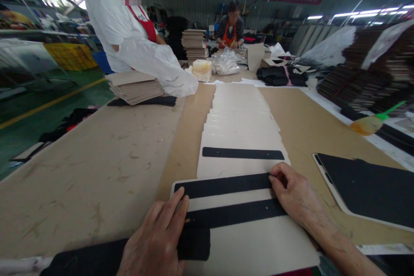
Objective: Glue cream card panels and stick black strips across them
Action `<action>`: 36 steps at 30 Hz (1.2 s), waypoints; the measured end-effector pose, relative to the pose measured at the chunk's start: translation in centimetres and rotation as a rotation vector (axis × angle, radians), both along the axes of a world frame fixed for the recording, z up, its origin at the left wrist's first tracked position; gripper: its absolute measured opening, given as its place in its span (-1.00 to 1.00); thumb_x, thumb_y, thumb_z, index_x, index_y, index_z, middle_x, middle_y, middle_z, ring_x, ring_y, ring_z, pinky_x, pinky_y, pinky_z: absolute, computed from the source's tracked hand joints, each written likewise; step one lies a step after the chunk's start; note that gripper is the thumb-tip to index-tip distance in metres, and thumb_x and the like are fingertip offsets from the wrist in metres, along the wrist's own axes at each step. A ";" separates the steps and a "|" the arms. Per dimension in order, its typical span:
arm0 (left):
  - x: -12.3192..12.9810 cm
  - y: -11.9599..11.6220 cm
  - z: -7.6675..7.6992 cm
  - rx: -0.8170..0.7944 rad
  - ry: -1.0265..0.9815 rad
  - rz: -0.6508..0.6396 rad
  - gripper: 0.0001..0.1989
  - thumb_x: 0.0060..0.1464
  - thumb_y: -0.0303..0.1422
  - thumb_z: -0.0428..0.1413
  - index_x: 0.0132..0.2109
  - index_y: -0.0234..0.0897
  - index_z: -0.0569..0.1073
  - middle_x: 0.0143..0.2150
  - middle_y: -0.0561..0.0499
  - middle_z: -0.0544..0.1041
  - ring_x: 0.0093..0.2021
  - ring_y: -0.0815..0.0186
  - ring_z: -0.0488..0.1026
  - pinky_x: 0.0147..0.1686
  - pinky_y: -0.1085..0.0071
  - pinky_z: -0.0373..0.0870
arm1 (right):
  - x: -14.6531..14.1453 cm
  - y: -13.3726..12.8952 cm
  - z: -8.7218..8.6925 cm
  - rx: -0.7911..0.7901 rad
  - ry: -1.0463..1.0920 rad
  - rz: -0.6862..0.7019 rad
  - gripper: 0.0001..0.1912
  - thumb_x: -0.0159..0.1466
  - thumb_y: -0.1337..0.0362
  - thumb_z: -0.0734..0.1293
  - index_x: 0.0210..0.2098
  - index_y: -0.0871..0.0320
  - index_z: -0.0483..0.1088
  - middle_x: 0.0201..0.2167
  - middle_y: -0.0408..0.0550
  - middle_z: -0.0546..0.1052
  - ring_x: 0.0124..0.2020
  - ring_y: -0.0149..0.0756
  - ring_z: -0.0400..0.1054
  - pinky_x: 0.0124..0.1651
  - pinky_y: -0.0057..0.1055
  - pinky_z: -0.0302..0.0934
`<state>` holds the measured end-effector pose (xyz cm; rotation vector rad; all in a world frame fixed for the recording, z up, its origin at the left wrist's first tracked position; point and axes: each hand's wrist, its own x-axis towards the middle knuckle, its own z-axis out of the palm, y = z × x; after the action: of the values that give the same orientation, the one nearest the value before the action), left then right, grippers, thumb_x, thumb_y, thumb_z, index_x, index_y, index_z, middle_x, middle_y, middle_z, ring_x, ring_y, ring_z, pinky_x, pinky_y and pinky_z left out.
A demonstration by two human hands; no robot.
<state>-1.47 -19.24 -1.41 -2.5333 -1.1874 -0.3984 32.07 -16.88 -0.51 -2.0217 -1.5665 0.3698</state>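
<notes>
A pale board (255, 241) lies at the table's near edge, with two black strips across it. My right hand (293, 189) pinches the right end of the upper black strip (223, 184). Over at that strip's left end, my left hand (158, 233) rests with its fingers stretched out and fingertips on the strip. The lower black strip (236, 213) runs just below, between both hands. Another long black piece (87, 256) passes beneath my left hand, its rounded end (196, 241) showing on the board; whether the palm grips it is hidden.
Beyond lies a row of overlapping pale boards (241, 125), the nearest bearing a black strip (242, 153). A black-covered board (368, 185) sits right, with brown stacks (384, 64) behind. A co-worker (106, 21) stands far left by stacked boards (136, 86); another person (230, 30) works behind.
</notes>
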 end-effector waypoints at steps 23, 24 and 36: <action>5.4 -0.4 4.5 -0.451 0.163 0.308 -0.35 0.05 -0.43 0.07 0.32 -0.37 0.25 0.20 -0.36 0.36 0.11 -0.02 0.41 0.04 0.13 0.45 | -2.4 -2.3 3.1 -0.051 -0.925 0.488 -0.28 0.21 0.60 0.11 0.32 0.05 0.17 -0.28 0.04 0.50 -0.34 -0.11 0.47 -0.43 -0.33 0.23; 5.3 -0.4 4.6 -0.462 0.152 0.310 -0.35 0.06 -0.42 0.06 0.32 -0.38 0.25 0.21 -0.36 0.35 0.11 -0.02 0.41 0.05 0.14 0.44 | -2.7 -2.4 2.9 -0.028 -0.959 0.494 -0.26 0.22 0.59 0.12 0.35 0.00 0.13 -0.29 0.05 0.50 -0.33 -0.10 0.47 -0.44 -0.35 0.24; 5.9 -0.7 5.8 -0.441 0.206 0.295 -0.23 0.06 -0.45 0.03 0.41 -0.09 0.05 0.15 -0.33 0.38 -0.16 0.02 0.57 -0.21 0.13 0.53 | -4.7 -2.4 2.7 0.005 -1.110 0.568 -0.17 0.25 0.60 0.13 0.39 -0.21 0.01 -0.45 0.04 0.54 -0.45 -0.15 0.46 -0.41 -0.35 0.27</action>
<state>4.38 -19.90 4.35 -2.5971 -1.6795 0.2157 27.40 -19.28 2.19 -1.7868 -2.7697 -0.7035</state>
